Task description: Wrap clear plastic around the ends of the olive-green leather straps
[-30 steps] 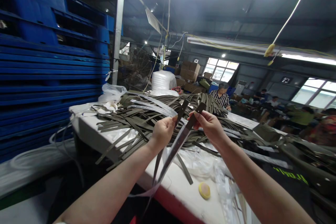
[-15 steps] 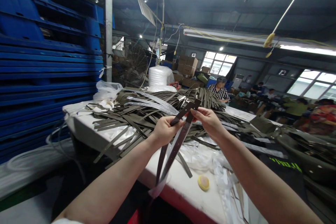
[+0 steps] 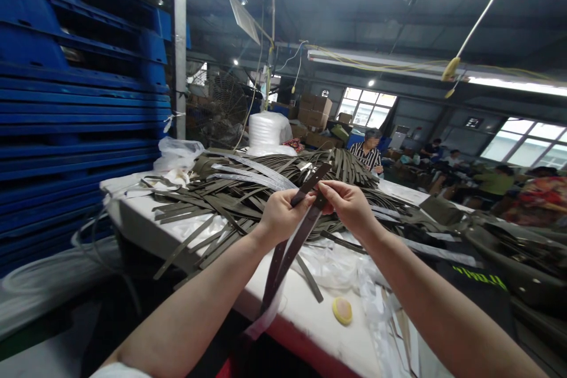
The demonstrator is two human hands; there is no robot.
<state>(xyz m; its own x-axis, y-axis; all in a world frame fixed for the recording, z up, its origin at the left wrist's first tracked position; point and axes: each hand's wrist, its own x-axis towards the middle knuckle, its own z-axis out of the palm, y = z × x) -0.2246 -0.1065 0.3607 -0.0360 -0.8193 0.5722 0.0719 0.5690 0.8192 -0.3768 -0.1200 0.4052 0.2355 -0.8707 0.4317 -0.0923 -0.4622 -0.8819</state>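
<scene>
A dark brown strap (image 3: 297,248) with small holes hangs folded between my hands, its two lengths running down past the table edge. My left hand (image 3: 286,214) is closed around one length, whose end sticks up beyond the fingers. With thumb and fingertips, my right hand (image 3: 349,204) pinches the upper end of the other length, close against my left fingertips. A clear plastic film (image 3: 261,323) shows at the low bend of the strap. Behind both hands lies a big pile of olive-brown straps (image 3: 221,192), some wrapped in clear plastic sleeves (image 3: 254,178).
On the white table (image 3: 305,322) sits a round yellow item (image 3: 342,310). Dark bags (image 3: 509,254) lie at the right. Blue plastic pallets (image 3: 84,112) are stacked at the left. A white foam roll (image 3: 264,133) stands behind the pile. A person in stripes (image 3: 367,153) sits beyond the table.
My right hand has brought its strap end down and closer to my left fingertips. That end no longer stands up above my right fingers. The view has shifted slightly.
</scene>
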